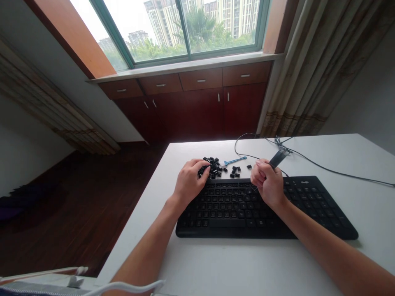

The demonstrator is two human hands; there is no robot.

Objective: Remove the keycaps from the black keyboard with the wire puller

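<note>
White table (191, 263) spans the lower frame, black keyboard (226, 223) lying across it at lower right of centre. Over the keyboard, the right hand (268, 181) wraps its fingers round a dark tool (279, 157)! Mid-frame, the left hand (189, 177) curls at the loose keys (212, 166); whether thumb and finger pinch one, I can't tell. Beside them, a blue brush (235, 161); window (182, 31) up top.

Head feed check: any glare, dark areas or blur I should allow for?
Head view: sky through the window nearly white; head view: floor at left dark; head view: loose keycaps by the left hand blend together; head view: fine detail on the keyboard soft.
</note>
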